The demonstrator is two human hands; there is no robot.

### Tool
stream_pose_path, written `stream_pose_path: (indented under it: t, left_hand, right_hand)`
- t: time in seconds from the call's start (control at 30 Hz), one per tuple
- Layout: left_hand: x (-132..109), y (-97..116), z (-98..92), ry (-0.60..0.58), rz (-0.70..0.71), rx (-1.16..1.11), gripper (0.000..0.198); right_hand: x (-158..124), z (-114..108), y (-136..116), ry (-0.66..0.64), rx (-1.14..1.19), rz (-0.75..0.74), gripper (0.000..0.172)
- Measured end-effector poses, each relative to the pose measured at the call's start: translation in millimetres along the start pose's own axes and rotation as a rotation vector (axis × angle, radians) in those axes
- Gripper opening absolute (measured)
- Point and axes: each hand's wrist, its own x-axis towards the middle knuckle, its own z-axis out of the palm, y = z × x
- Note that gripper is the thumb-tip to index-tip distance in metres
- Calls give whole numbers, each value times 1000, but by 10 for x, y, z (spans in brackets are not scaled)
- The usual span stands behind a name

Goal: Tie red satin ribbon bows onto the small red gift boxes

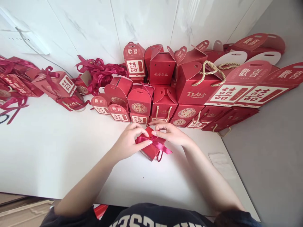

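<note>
Between my hands a small red gift box (149, 152) rests on the white table. A crimson satin ribbon (162, 146) crosses its top, and one tail hangs out to the right. My left hand (131, 140) is at the box's left side, its thumb and forefinger pinching the ribbon near the middle. From the right, my right hand (169, 132) also pinches the ribbon with thumb and fingers at the top of the box. The exact hold of its fingertips is partly hidden. A dark red cord handle (160, 156) pokes out at the box's lower right.
Stacked red gift boxes (163, 67), some with rope handles, line the tiled wall behind my hands. A heap of crimson ribbons (104, 71) lies left of them. Ribbon-tied boxes (53, 82) sit farther left, near a scissors handle (3, 119). The table (71, 151) ends at a grey wall.
</note>
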Motion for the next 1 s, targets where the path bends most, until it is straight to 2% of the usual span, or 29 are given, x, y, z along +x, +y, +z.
stream_pose_path:
  t: [0.1, 0.2, 0.33, 0.43, 0.57, 0.7, 0.83, 1.0]
  left_hand:
    - [48, -46, 61, -69, -17, -79, 20]
    - [39, -125, -23, -133, -66, -147, 23]
    - [42, -209, -173, -181, -53, -190, 23]
    - [72, -248, -231, -286, -80, -289, 26]
    - [145, -295, -262, -437, -107, -416, 32]
    - [233, -352, -258, -556, -66, -358, 31]
    - [275, -358, -225, -540, -70, -342, 36]
    - [275, -290, -238, -582, -141, -351, 37]
  right_hand:
    - [-23, -3, 40, 107, 1, 22, 23]
    - [-92, -46, 40, 224, -33, 39, 19]
    - [-252, -52, -4, 254, -83, 78, 19]
    - [-406, 15, -15, 252, -120, 167, 26]
    - [-609, 110, 54, 176, -193, 294, 44]
    - [-752, 190, 123, 89, -111, 376, 54]
    - [-840, 319, 87, 8, 22, 391, 55]
    - [-847, 435, 81, -148, 267, 322, 41]
